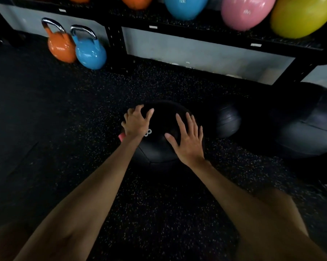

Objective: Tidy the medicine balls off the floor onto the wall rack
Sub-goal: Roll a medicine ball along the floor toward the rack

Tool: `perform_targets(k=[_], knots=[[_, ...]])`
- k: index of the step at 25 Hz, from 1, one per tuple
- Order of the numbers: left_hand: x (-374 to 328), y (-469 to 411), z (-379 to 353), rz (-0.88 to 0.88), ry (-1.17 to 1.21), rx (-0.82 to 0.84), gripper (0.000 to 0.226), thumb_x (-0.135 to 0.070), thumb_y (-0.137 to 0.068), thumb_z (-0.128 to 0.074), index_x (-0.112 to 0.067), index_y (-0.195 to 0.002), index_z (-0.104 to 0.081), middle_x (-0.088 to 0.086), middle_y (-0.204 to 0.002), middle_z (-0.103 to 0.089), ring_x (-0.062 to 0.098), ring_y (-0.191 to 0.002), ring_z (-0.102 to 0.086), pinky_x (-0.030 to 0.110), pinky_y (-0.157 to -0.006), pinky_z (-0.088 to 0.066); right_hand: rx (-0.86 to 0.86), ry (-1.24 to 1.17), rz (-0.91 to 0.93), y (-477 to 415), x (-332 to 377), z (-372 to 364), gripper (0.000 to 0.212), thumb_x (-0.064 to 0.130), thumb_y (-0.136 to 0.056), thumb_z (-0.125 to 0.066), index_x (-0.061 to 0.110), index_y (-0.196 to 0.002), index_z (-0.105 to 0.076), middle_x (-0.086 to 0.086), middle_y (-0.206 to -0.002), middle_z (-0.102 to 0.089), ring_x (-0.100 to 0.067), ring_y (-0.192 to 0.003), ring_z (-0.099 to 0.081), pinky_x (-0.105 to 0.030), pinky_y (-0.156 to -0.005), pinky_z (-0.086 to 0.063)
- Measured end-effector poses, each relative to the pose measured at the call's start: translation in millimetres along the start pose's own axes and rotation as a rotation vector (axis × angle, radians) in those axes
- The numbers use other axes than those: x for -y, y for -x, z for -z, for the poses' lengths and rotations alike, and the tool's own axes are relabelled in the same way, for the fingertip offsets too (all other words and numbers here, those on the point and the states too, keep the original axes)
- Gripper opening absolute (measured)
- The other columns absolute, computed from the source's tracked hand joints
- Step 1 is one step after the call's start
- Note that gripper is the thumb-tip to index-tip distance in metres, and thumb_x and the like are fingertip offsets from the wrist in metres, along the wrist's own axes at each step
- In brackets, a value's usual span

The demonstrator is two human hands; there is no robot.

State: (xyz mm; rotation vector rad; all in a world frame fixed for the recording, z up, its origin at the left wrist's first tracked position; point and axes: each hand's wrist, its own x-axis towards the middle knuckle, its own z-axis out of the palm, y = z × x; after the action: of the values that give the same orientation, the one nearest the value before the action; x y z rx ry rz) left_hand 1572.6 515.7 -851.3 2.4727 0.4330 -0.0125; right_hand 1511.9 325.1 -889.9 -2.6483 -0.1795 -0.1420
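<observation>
medicine ball [162,118] on the floor [64,129], left hand [135,122] clawed over its side gripping it, right hand [188,137] flat on top, fingers straight

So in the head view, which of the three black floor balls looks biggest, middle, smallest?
1. Nearest ball and far-right ball: about alike. The frame cuts the far-right one off, so I won't rank them.
2. Middle ball: smallest, though partly hidden.

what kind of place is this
Most likely a gym: an orange kettlebell and a blue kettlebell stand on the speckled floor by a black rack, and a black medicine ball lies on it.
</observation>
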Motion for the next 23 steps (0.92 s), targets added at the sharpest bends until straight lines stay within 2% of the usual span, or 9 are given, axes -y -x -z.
perform_targets(k=[5, 8, 11, 14, 17, 20, 23], knots=[[29.2, 37.5, -10.9, -0.143, 0.016, -0.131, 0.061, -0.053, -0.098, -0.048, -0.021, -0.149, -0.041, 0.015, -0.155, -0.036, 0.034, -0.145, -0.03, 0.053, -0.119, -0.022, 0.014, -0.006, -0.021, -19.1, -0.5, -0.4, 0.077, 0.074, -0.093, -0.029, 0.038, -0.159, -0.01, -0.006, -0.168, -0.009, -0.023, -0.155, 0.0, -0.061, -0.121, -0.009], [36.0, 47.8, -6.1, -0.201, -0.021, -0.102, 0.067, -0.054, -0.096, -0.052, -0.022, -0.152, -0.035, 0.017, -0.159, -0.029, 0.032, -0.15, -0.019, 0.052, -0.123, -0.014, 0.074, -0.059, -0.081, -44.0, 2.0, 6.1, 0.076, 0.075, -0.093, -0.032, 0.039, -0.158, -0.012, -0.005, -0.168, -0.009, -0.022, -0.155, 0.001, -0.061, -0.122, -0.006], [44.8, 52.0, -4.3, -0.236, -0.03, -0.045, 0.083, -0.06, -0.089, -0.059, -0.026, -0.156, -0.026, 0.015, -0.165, -0.011, 0.031, -0.153, -0.003, 0.054, -0.123, -0.01, 0.132, -0.107, -0.12, -72.8, 6.5, 11.7, 0.077, 0.075, -0.092, -0.034, 0.039, -0.157, -0.016, -0.004, -0.168, -0.009, -0.022, -0.155, 0.001, -0.06, -0.122, -0.002], [47.2, 59.6, -12.5, -0.132, 0.012, 0.021, 0.103, -0.063, -0.08, -0.067, -0.029, -0.159, -0.01, 0.017, -0.165, 0.006, 0.036, -0.152, 0.002, 0.058, -0.12, -0.013, 0.156, -0.137, -0.159, -100.7, 8.2, 12.7, 0.076, 0.075, -0.091, -0.038, 0.039, -0.156, -0.023, -0.004, -0.167, -0.014, -0.023, -0.154, -0.004, -0.06, -0.121, -0.004], [35.4, 57.9, -24.6, 0.108, 0.172, 0.094, 0.113, -0.067, -0.078, -0.067, -0.031, -0.159, 0.004, 0.027, -0.163, 0.004, 0.044, -0.15, -0.004, 0.059, -0.119, -0.018, 0.172, -0.176, -0.205, -126.6, 1.9, 14.0, 0.074, 0.075, -0.089, -0.043, 0.04, -0.154, -0.03, -0.003, -0.165, -0.02, -0.024, -0.153, -0.012, -0.06, -0.121, -0.007], [13.4, 35.6, -30.2, 0.152, 0.071, 0.074, 0.112, -0.071, -0.079, -0.062, -0.03, -0.159, 0.005, 0.033, -0.159, -0.003, 0.049, -0.146, -0.014, 0.062, -0.116, -0.025, 0.129, -0.23, -0.24, -145.8, -8.8, 18.6, 0.069, 0.069, -0.092, -0.046, 0.035, -0.151, -0.037, -0.007, -0.162, -0.029, -0.026, -0.15, -0.021, -0.059, -0.12, -0.012], [-5.0, 4.4, -36.4, 0.164, -0.052, -0.002, 0.108, -0.075, -0.08, -0.056, -0.03, -0.159, 0.002, 0.032, -0.158, -0.009, 0.049, -0.142, -0.021, 0.063, -0.112, -0.03, 0.062, -0.225, -0.146, -131.8, -20.3, 9.7, 0.068, 0.062, -0.096, -0.043, 0.03, -0.155, -0.029, -0.009, -0.165, -0.02, -0.027, -0.154, -0.01, -0.058, -0.122, -0.006]])
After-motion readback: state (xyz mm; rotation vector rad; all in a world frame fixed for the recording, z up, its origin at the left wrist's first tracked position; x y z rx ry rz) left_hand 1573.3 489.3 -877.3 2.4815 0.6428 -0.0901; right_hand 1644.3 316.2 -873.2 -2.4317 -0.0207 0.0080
